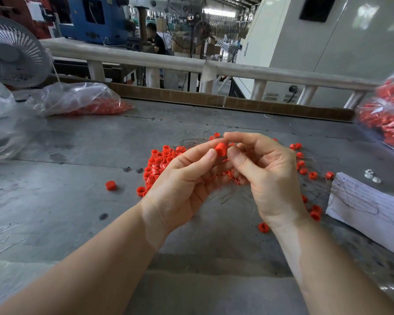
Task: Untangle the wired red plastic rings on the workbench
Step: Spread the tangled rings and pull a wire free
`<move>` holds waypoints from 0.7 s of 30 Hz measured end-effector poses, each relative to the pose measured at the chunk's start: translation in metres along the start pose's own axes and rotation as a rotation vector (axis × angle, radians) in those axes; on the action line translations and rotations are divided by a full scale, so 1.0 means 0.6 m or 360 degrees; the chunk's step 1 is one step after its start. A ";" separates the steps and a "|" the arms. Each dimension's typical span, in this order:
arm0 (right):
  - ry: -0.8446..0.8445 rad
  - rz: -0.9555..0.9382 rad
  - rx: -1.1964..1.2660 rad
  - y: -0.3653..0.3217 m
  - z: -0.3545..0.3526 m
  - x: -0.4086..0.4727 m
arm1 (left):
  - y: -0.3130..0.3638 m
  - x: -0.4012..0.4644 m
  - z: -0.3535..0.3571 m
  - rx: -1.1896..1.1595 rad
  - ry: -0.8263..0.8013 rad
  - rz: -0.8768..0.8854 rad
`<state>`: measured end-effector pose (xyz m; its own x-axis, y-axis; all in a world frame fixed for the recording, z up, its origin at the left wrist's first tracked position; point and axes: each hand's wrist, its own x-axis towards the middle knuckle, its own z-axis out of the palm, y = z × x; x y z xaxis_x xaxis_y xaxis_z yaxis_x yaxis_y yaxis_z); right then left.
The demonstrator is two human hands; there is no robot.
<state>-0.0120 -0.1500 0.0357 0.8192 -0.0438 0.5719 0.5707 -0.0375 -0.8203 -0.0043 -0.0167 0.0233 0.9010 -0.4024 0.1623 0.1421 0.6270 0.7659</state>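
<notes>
A single red ring (221, 149) is held up between both hands above the grey workbench (77, 155), raised clear of the rest so that its wire can be followed. It is pinched by the left hand (182, 185) between thumb and forefinger from the left side, and by the right hand (266, 173) with thumb and forefinger from the right; the other fingers of both hands are curled loosely beneath. Thin dark wires (225, 194) are seen trailing from under the palms down toward the bench (whether any are gripped in the curled fingers cannot be told).

Directly below and behind the hands the tangled heap of rings (160, 162) is spread on the bench, kept within easy reach. A few rings are scattered to the right, near a white sheet of paper (369, 210) on which more wire strands are laid. One loose ring (110, 185) lies apart on the left, seemingly already freed.

Further out, a clear plastic bag (82, 101) partly filled with red parts rests at the far left, beside a desk fan (11, 51), and another bag of red parts (387, 119) sits at the right edge. Most of the heap appears yet to be sorted.
</notes>
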 end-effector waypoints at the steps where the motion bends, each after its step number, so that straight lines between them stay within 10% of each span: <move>1: 0.0000 -0.0002 0.0014 0.000 0.000 0.000 | 0.000 0.000 0.001 0.0000 -0.0015 0.0004; 21: -0.0108 0.0107 0.0047 0.003 0.008 -0.001 | -0.008 0.003 -0.001 0.0260 0.0153 0.0167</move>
<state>-0.0114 -0.1452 0.0340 0.8571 0.0227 0.5146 0.5149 -0.0069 -0.8572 -0.0029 -0.0201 0.0192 0.9433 -0.2704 0.1923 -0.0156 0.5426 0.8398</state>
